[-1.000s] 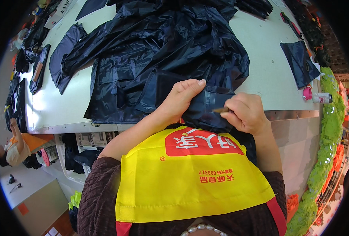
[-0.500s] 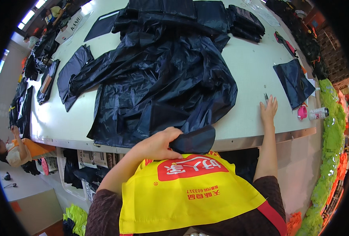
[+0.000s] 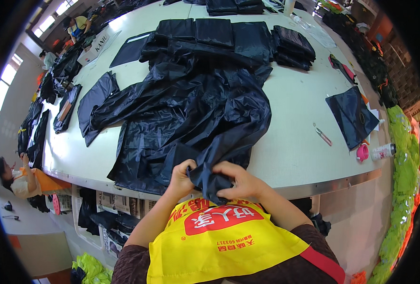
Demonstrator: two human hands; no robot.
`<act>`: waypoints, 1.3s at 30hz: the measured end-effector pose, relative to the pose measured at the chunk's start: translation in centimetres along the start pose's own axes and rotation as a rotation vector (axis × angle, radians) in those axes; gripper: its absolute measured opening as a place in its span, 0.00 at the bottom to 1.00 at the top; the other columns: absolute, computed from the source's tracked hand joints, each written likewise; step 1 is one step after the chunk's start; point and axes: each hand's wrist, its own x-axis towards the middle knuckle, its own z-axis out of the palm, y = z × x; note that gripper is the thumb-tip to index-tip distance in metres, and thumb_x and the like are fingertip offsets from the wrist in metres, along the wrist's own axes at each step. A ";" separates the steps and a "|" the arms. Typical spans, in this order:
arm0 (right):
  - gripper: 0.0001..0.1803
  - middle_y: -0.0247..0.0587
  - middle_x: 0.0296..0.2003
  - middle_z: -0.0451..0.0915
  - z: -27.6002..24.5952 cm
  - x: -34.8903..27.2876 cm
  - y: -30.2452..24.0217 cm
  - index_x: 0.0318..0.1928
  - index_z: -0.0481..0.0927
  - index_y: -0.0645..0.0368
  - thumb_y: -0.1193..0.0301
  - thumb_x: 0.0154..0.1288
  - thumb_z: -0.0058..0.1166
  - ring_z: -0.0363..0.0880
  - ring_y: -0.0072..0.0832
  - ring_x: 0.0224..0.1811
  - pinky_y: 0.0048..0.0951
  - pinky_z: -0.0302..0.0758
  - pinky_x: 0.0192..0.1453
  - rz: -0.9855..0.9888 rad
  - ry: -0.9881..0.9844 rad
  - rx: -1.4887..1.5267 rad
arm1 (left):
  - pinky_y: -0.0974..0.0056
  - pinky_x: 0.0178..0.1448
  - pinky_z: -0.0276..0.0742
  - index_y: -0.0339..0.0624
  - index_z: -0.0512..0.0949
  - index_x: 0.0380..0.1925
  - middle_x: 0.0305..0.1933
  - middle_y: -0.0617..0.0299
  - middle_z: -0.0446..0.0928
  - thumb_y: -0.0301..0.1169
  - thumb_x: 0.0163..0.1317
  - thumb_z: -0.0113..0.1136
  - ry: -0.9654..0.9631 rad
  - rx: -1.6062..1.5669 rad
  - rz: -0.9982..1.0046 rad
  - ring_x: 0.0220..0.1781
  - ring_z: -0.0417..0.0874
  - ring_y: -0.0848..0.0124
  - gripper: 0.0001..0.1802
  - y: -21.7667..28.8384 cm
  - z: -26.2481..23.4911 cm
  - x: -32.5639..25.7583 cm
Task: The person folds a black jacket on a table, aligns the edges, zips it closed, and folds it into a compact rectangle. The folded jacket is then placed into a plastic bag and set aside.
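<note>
A large crumpled black garment (image 3: pixel 186 109) of thin shiny fabric is spread over the table, its near edge at the table's front. My left hand (image 3: pixel 182 180) is closed on a bunched part of it, thumb and fingers pinching the cloth. Just to the right, my right hand (image 3: pixel 240 181) grips the same bunched part, a fold of the fabric hanging between the two hands above the yellow apron (image 3: pixel 205 236). A pair of thread snips (image 3: pixel 323 136) lies on the table to the right, apart from both hands.
Folded black pieces (image 3: pixel 214 35) are stacked beyond the garment. At the right lie a black fabric piece (image 3: pixel 352 116), a pink roll (image 3: pixel 362 152) and a bottle (image 3: pixel 383 151). Bright green cloth (image 3: pixel 404 156) is heaped past the table's right side. A co-worker (image 3: pixel 20 177) is at the left.
My right hand has left the snips on the table and come back to the garment. Both hands now hold its near part, which is gathered up. The view has tilted up a little.
</note>
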 end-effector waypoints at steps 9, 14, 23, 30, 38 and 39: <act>0.29 0.35 0.45 0.76 -5.0 -1.2 -0.1 0.53 0.72 0.65 0.74 0.48 0.66 0.70 0.21 0.49 0.27 0.71 0.49 0.206 -0.097 0.344 | 0.75 0.39 0.72 0.37 0.77 0.31 0.30 0.69 0.77 0.17 0.49 0.64 0.192 -0.695 -0.266 0.31 0.74 0.82 0.09 -0.9 2.9 0.9; 0.16 0.57 0.22 0.76 -2.0 1.2 -1.2 0.30 0.78 0.66 0.68 0.44 0.65 0.78 0.35 0.26 0.34 0.74 0.37 0.044 0.096 -0.563 | 0.73 0.35 0.71 0.39 0.75 0.26 0.27 0.69 0.75 0.19 0.49 0.63 0.318 -0.431 -0.246 0.29 0.74 0.81 0.06 -0.4 5.6 1.9; 0.06 0.43 0.24 0.73 -5.2 3.8 8.1 0.34 0.73 0.59 0.78 0.54 0.47 0.72 0.29 0.28 0.29 0.70 0.35 -0.016 0.833 -0.505 | 0.65 0.31 0.66 0.37 0.70 0.22 0.25 0.57 0.68 0.22 0.45 0.66 -0.073 0.185 0.235 0.27 0.72 0.64 0.11 4.1 7.1 1.7; 0.10 0.52 0.25 0.72 -0.3 -1.4 3.1 0.32 0.71 0.62 0.78 0.45 0.52 0.72 0.48 0.29 0.38 0.71 0.35 -0.116 0.769 -0.656 | 0.63 0.27 0.67 0.38 0.70 0.20 0.21 0.56 0.69 0.15 0.34 0.58 0.505 0.542 0.279 0.23 0.73 0.60 0.11 2.5 0.6 0.2; 0.18 0.46 0.27 0.79 -4.3 -0.9 -1.9 0.42 0.74 0.59 0.62 0.55 0.62 0.79 0.38 0.30 0.33 0.74 0.37 0.261 -0.070 -0.302 | 0.65 0.27 0.56 0.38 0.60 0.22 0.20 0.59 0.55 0.10 0.33 0.44 0.590 0.691 -0.079 0.24 0.59 0.66 0.15 0.8 -4.3 -7.4; 0.18 0.42 0.26 0.79 -5.4 -1.9 -0.2 0.42 0.75 0.60 0.62 0.57 0.61 0.79 0.35 0.30 0.31 0.75 0.37 0.188 0.117 -0.187 | 0.65 0.28 0.58 0.37 0.60 0.22 0.21 0.57 0.56 0.09 0.33 0.42 0.620 0.836 -0.129 0.24 0.59 0.65 0.14 0.7 -7.5 -9.5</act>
